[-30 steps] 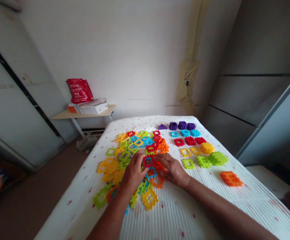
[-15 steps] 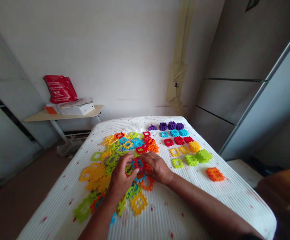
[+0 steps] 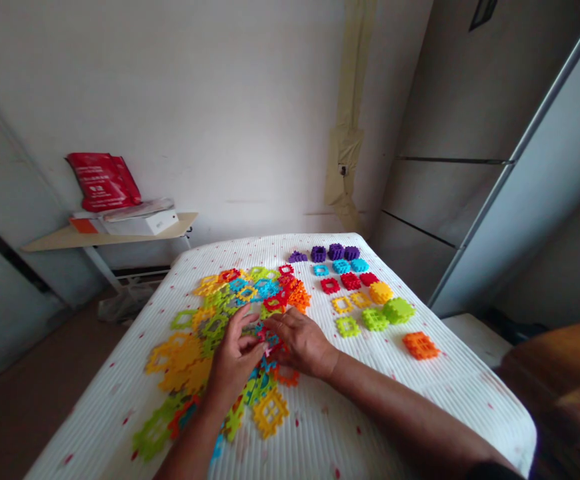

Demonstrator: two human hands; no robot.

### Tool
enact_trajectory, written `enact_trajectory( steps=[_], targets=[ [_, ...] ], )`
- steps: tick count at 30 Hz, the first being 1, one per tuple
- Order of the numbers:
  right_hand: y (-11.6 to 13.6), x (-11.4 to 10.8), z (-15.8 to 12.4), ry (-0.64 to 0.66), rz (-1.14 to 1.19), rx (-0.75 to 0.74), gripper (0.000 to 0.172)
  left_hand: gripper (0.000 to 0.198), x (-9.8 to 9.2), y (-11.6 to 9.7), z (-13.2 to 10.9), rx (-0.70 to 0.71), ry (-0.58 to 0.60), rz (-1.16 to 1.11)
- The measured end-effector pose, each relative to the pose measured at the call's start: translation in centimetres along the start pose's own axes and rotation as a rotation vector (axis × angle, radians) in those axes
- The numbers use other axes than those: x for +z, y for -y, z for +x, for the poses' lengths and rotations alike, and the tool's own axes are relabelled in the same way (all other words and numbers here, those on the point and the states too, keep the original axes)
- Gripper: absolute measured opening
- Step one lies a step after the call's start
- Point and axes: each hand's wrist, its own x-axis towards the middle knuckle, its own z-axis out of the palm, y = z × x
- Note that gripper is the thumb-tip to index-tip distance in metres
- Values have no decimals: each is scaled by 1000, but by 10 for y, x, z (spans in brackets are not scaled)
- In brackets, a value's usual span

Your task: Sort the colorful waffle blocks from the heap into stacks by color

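Around the near right part of the heap [image 3: 209, 331], your hands meet over red and blue pieces [image 3: 270, 349]

Your left hand [image 3: 236, 347] curls in from the left, its thumb tip right at the pieces and a gap showing behind its bent fingers. Your right hand [image 3: 304, 343] arches its fingers [image 3: 280, 325] over the same spot from the other side. The pieces there are mostly hidden and blurred, so I cannot tell whether either hand's fingers are closed on one.

Just below your right hand lies an orange notched piece [image 3: 286, 375]; nearer you is a yellow piece with four windows [image 3: 271, 413]. Yellow and green dominate the heap to your left.

To the heap's right, on the ribbed white cover [image 3: 360, 400], pieces stand in rows by colour: purple blocks [image 3: 336, 251] farthest, then blue, red, yellow and green, with one orange block [image 3: 421, 345] nearest you.

Beyond, at far left, a small table [image 3: 53, 240] carries a white box [image 3: 153, 223] and a red bag [image 3: 100, 181]. The bag's white lettering is too blurred to read, as is the box's small dark mark.
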Motion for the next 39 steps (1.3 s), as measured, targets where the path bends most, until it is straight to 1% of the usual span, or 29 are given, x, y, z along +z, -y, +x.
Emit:
enact_trajectory(
  steps=[4, 6, 7, 9, 11, 14, 16, 19, 22, 26, 30, 36, 39],
  targets=[
    [9, -10, 4, 96, -95, 11, 44, 75, 3, 1, -2, -4, 18, 10],
    [3, -19, 7, 134, -134, 13, 43, 74, 2, 1, -2, 1, 10, -2],
    [-4, -25, 8, 147, -159, 27, 42, 73, 1, 1, -2, 8, -3, -11],
    [-27, -41, 13, 173, -225, 96, 40, 72, -2, 1, -1, 21, -38, -25],
    [-59, -58, 18, 230, -305, 215, 38, 70, -5, 1, 0, 24, -67, -24],
    [-107, -81, 23, 409, -426, 394, 45, 68, -9, 3, 3, 24, -97, -7],
    [-133, -88, 24, 484, -458, 447, 48, 68, -10, 6, 4, 30, -111, 3],
    [-155, -87, 24, 556, -471, 481, 49, 66, -11, 9, 5, 37, -113, 16],
    [-163, -80, 24, 631, -477, 512, 49, 65, -12, 10, 5, 31, -103, 25],
    [-165, -72, 24, 690, -476, 530, 52, 65, -12, 9, 4, 30, -91, 35],
    [-166, -69, 25, 710, -475, 532, 53, 63, -11, 7, 4, 23, -88, 28],
    [-167, -67, 26, 719, -487, 508, 50, 63, -10, 5, 4, 17, -88, 26],
    [-168, -63, 27, 726, -505, 499, 53, 62, -10, 5, 4, 9, -88, 32]
  ],
)
